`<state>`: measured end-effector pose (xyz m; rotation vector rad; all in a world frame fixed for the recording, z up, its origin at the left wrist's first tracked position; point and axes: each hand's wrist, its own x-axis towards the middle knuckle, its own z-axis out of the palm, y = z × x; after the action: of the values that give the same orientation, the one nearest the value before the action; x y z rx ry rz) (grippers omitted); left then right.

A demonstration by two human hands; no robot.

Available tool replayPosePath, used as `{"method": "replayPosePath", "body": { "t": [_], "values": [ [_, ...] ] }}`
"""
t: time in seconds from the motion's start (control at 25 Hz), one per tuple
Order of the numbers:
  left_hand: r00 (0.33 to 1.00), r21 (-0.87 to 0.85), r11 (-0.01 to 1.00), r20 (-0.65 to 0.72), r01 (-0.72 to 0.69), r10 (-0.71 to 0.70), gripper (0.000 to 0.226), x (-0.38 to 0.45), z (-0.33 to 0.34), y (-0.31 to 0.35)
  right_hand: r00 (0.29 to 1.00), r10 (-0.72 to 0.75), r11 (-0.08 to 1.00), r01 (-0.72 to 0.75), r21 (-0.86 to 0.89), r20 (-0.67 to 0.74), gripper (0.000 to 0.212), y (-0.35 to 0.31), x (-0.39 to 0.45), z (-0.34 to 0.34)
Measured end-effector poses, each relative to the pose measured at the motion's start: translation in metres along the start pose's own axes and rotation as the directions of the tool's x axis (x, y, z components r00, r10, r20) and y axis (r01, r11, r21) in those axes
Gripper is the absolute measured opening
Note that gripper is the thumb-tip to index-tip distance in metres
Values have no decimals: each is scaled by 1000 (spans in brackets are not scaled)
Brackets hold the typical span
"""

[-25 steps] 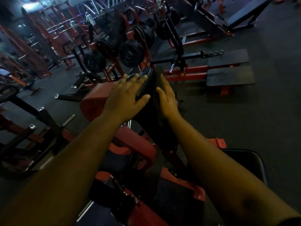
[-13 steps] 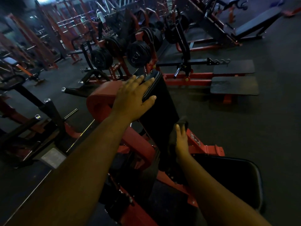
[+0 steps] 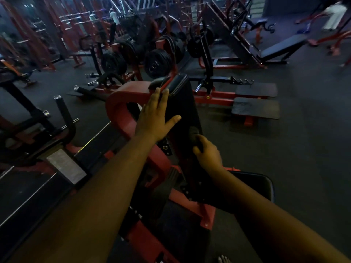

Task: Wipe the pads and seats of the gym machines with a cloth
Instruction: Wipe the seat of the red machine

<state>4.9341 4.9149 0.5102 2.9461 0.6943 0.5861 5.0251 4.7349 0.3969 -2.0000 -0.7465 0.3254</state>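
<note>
My left hand (image 3: 154, 118) is flat and spread wide, fingers straight, palm pressed on the left edge of the pad (image 3: 185, 111), thumb sticking out across its face. Fingertips reach almost to the pad's rolled top end. My right hand (image 3: 208, 155) is lower down on the pad's right edge, fingers curled round the cloth (image 3: 194, 132). The cloth is dark and bunched up, poking out above my knuckles and sitting against the pad, though it's so dim I can't really tell where cloth ends and pad starts.

The pad is a long black upright one, tilted away from me and bolted onto a red frame (image 3: 121, 103) that curves round to the left under my left hand. The seat (image 3: 266, 186), black as well, is just below my right forearm and mostly hidden by it.

Further out, on the floor (image 3: 303, 149) to the right, there are two black footplates (image 3: 256, 108) on a low red rail. Behind the pad a rack of black plates (image 3: 154, 63) hangs on red posts, with more red racks beyond, all blurry. An incline bench (image 3: 281, 48) sits far right, and off in the top corner there's a person in white (image 3: 335, 15), too smeared to make out. Black handles (image 3: 64, 114) stick up on my left.
</note>
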Motion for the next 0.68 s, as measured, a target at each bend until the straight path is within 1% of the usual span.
{"method": "replayPosePath", "body": {
  "t": [0.08, 0.2, 0.28, 0.32, 0.44, 0.52, 0.56, 0.64, 0.68],
  "values": [
    [998, 13, 999, 35, 42, -43, 95, -23, -1, 5, 999, -37, 993, 38, -108, 12, 54, -7, -12, -8],
    [987, 25, 992, 97, 125, -127, 94, -62, -1, 21, 991, -102, 966, 119, -229, 84, 58, -16, -23, -15],
    [972, 25, 982, 137, 189, -190, 93, -91, 0, 31, 970, -191, 939, 225, -260, 148, 62, -21, -23, -20],
    [965, 53, 975, 143, 216, -222, 93, -107, 0, 37, 948, -250, 917, 297, -267, 196, 65, -24, -23, -22],
    [919, 156, 922, 128, 353, -374, 95, -159, -6, 55, 826, -405, 809, 524, -267, 392, 71, -35, -26, -19],
    [858, 152, 858, 84, 491, -506, 99, -197, -13, 72, 721, -478, 731, 643, -227, 503, 75, -40, -35, -14],
    [809, 146, 805, 51, 575, -586, 103, -222, -16, 85, 653, -510, 690, 699, -186, 560, 76, -40, -44, -12],
    [717, 163, 710, 19, 685, -697, 110, -265, -23, 113, 538, -540, 630, 769, -113, 648, 76, -38, -64, -8],
    [654, 185, 642, 0, 744, -757, 109, -293, -25, 134, 460, -554, 588, 806, -66, 693, 76, -37, -81, -7]
  ]
}}
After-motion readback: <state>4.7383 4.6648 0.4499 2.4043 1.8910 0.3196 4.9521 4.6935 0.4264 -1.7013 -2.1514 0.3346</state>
